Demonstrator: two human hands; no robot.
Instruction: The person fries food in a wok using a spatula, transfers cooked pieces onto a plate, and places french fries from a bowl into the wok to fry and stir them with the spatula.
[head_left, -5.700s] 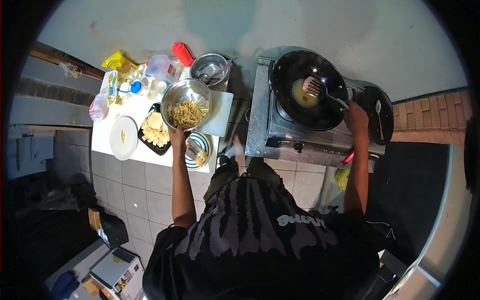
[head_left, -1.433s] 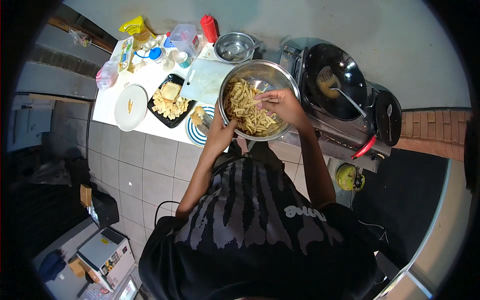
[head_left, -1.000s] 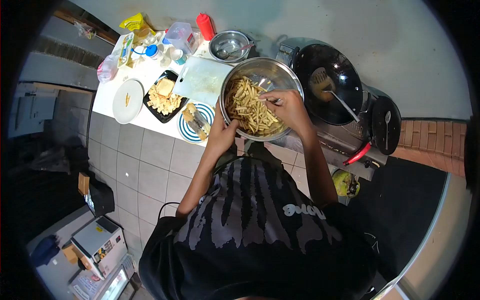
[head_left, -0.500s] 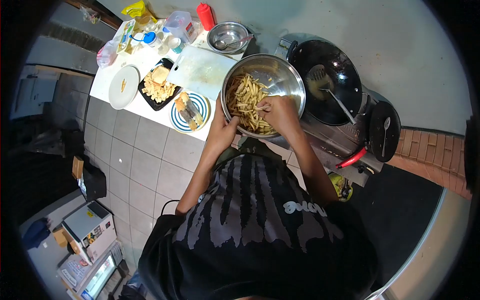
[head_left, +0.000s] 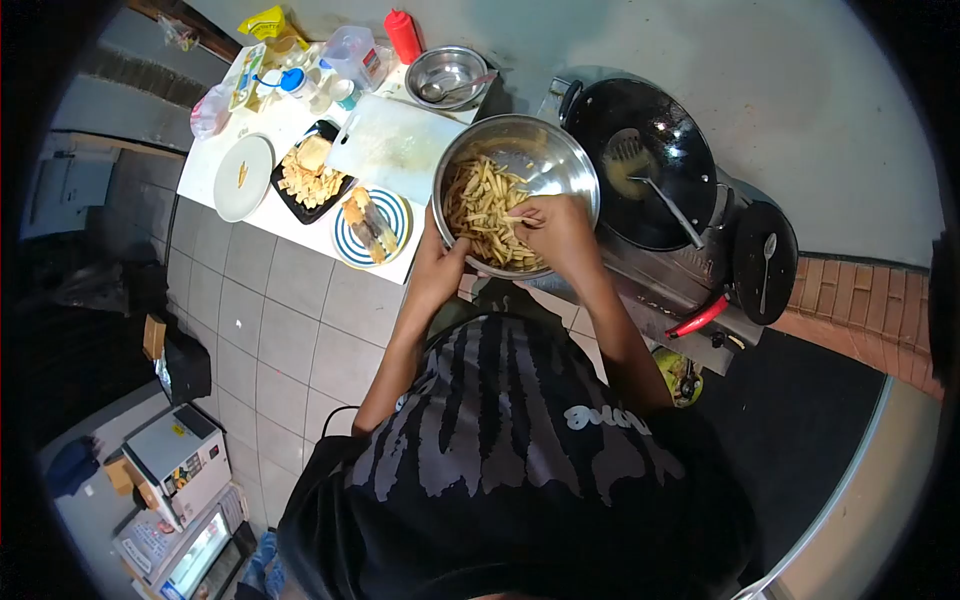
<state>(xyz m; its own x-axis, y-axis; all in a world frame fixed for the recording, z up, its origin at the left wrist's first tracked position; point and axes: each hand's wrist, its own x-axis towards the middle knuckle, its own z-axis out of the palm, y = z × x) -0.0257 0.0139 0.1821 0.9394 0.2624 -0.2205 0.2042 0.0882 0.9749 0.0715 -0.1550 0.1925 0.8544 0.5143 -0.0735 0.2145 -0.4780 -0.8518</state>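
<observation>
From the head view, the left hand [head_left: 438, 268] clamps the near rim of a large steel bowl [head_left: 567, 160], its thumb over the edge. The right hand [head_left: 558, 232] reaches inside, fingers drawn into a narrow bunch at the fries [head_left: 482, 205] — whether a piece is pinched between the tips, I cannot tell. The fries lie heaped toward the left of the bowl, which is held between the table and the stove.

On the white table [head_left: 200, 178], a cutting board [head_left: 395, 138] lies just beside the bowl. Near it are a blue-striped plate [head_left: 398, 208] bearing food, a black tray [head_left: 338, 190] of pale pieces and bread, a light round plate [head_left: 228, 198], a smaller steel bowl [head_left: 450, 65] and a red bottle [head_left: 403, 40]. On the metal stove [head_left: 640, 272], a black wok [head_left: 688, 150] holds liquid and a slotted turner [head_left: 680, 215]. Grey tiles [head_left: 290, 320] cover the floor.

The yellow packet [head_left: 264, 22] carries print too small to read; the pale script [head_left: 605, 418] on the black shirt [head_left: 500, 540] is only partly legible.
</observation>
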